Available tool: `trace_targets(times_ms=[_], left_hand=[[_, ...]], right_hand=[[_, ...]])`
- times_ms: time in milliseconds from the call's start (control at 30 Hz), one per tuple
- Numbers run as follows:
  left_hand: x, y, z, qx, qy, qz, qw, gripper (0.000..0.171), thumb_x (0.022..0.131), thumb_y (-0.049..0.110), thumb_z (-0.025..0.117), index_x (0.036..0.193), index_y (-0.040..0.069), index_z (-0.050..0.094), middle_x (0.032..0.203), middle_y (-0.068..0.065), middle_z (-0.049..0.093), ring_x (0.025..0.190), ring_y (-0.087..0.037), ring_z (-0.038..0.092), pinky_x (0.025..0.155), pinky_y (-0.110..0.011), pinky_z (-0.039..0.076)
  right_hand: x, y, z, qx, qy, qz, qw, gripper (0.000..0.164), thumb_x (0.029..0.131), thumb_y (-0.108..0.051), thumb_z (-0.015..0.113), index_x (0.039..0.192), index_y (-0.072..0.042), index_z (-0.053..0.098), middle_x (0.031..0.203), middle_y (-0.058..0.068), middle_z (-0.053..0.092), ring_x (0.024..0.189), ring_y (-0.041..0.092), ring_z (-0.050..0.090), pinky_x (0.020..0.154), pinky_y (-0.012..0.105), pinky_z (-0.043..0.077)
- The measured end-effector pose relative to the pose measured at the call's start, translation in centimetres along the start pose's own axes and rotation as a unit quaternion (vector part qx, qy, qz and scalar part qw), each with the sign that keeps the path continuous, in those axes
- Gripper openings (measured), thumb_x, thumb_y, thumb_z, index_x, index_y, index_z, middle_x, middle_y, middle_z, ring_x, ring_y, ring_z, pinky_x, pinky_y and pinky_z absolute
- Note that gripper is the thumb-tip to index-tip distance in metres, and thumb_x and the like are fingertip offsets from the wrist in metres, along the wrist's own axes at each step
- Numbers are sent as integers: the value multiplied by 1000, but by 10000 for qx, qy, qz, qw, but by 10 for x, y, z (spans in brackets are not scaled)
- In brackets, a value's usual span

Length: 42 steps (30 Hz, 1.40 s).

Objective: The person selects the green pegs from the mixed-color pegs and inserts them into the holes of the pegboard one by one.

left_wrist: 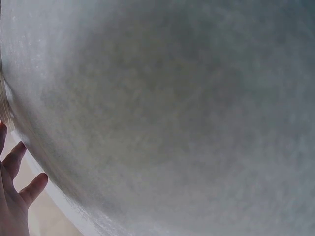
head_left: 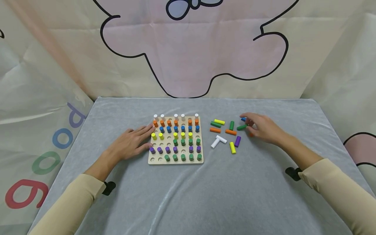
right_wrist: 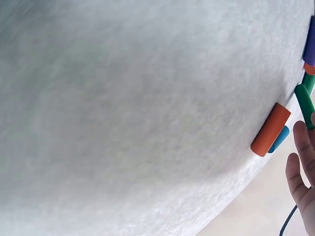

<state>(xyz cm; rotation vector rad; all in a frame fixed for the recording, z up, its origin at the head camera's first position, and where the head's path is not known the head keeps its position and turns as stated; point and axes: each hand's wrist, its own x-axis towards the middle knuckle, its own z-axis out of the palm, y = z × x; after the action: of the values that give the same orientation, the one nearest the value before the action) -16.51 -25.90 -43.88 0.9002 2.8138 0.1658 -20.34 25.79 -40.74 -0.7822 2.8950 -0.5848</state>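
A wooden pegboard lies on the cloth, with rows of white, orange, blue, yellow, green and purple pegs standing in it and several bare holes. My left hand rests at the board's left edge, fingers spread; its fingers also show at the lower left of the left wrist view. To the right of the loose pegs, my right hand pinches one end of a green peg. Close by that hand lie an orange peg and a blue peg, both partly covered by the fingers in the head view.
Loose pegs lie between board and right hand: yellow, orange, white, purple and several others. Grey cloth with a crease covers the table. A printed curtain hangs behind and at both sides.
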Motion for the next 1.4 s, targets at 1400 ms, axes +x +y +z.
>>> trace_targets(times_ms=[1400], left_hand=[[0,0,2,8,121,60,9999,73,102,54,46,159,15,24,165,-6,20,147,-32,29,104,-60,36]], right_hand=[[14,-16,14,755,197,-154,9968,44,90,11,62,132,1,56,106,14,69,89,25,64,78,43,54]])
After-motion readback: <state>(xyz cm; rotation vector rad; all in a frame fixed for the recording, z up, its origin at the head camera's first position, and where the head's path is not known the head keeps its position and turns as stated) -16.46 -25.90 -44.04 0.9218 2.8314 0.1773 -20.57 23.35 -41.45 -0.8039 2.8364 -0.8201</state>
